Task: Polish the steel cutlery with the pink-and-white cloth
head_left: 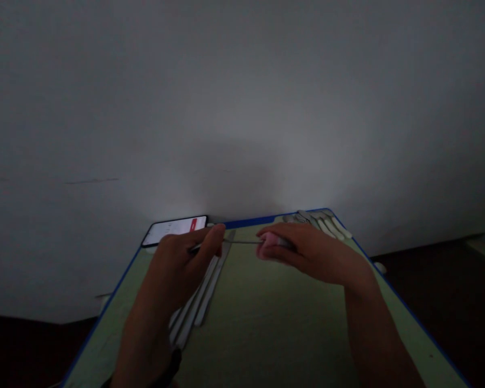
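A thin metal piece of cutlery (244, 242) spans the gap between my two hands, above the table. My left hand (188, 264) is closed round one end, thumb on top. Fingers of my right hand (307, 248) are wrapped about a pink cloth (268, 245), which covers the other end, so whether it is a spoon or a fork cannot be made out. Several table knives (208, 291) lie side by side below and beside my left hand. Behind my right hand lies a row of more cutlery (327, 223), partly hidden by it.
A phone (170, 230) with a lit screen lies at the table's back left corner. The pale green table (267, 323) has a blue edge and stands against a grey wall (242, 108). Dark floor (432, 285) shows on both sides. The light is dim.
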{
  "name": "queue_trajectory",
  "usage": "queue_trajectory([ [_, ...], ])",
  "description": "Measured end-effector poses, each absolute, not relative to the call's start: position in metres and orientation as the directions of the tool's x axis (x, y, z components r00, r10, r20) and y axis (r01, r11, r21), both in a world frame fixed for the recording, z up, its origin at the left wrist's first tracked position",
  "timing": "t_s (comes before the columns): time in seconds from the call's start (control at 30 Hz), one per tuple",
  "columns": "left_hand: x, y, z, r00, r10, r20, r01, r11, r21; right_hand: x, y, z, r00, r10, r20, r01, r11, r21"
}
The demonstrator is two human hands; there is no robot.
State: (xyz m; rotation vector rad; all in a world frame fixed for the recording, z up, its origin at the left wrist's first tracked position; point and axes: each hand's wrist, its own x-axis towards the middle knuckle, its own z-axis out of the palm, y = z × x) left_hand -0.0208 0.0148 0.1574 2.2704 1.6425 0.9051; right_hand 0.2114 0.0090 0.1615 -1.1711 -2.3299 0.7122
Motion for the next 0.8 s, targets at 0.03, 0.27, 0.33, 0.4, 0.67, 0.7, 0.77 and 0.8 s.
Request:
queue_trajectory([
  [0.03, -0.020, 0.015, 0.158, 0.192, 0.913, 0.360, 0.792, -0.361, 0.492, 0.213, 0.009, 0.162, -0.554, 0.823, 0.126, 0.607, 0.503, -0.616],
  [0.27, -0.005, 0.013, 0.160, 0.177, 0.933, 0.314, 0.737, -0.338, 0.585, 0.219, 0.006, 0.166, -0.529, 0.840, 0.122, 0.684, 0.507, -0.525],
  [0.33, 0.001, 0.013, 0.159, 0.188, 0.933, 0.308, 0.741, -0.340, 0.579, 0.213, 0.006, 0.166, -0.522, 0.845, 0.119, 0.715, 0.509, -0.480],
  [0.4, 0.005, 0.013, 0.157, 0.218, 0.928, 0.303, 0.746, -0.359, 0.561, 0.205, 0.006, 0.164, -0.530, 0.840, 0.115, 0.731, 0.522, -0.439],
  [0.67, 0.013, 0.015, 0.148, 0.363, 0.897, 0.252, 0.710, -0.441, 0.549, 0.194, 0.006, 0.157, -0.561, 0.818, 0.123, 0.641, 0.524, -0.562],
  [0.7, 0.012, 0.016, 0.148, 0.344, 0.901, 0.263, 0.709, -0.433, 0.557, 0.198, 0.005, 0.158, -0.552, 0.825, 0.120, 0.634, 0.509, -0.582],
  [0.77, 0.009, 0.016, 0.150, 0.293, 0.915, 0.278, 0.708, -0.403, 0.580, 0.207, 0.005, 0.159, -0.532, 0.839, 0.118, 0.629, 0.485, -0.608],
  [0.8, 0.008, 0.017, 0.151, 0.267, 0.923, 0.278, 0.710, -0.384, 0.591, 0.211, 0.005, 0.160, -0.527, 0.841, 0.120, 0.627, 0.480, -0.614],
])
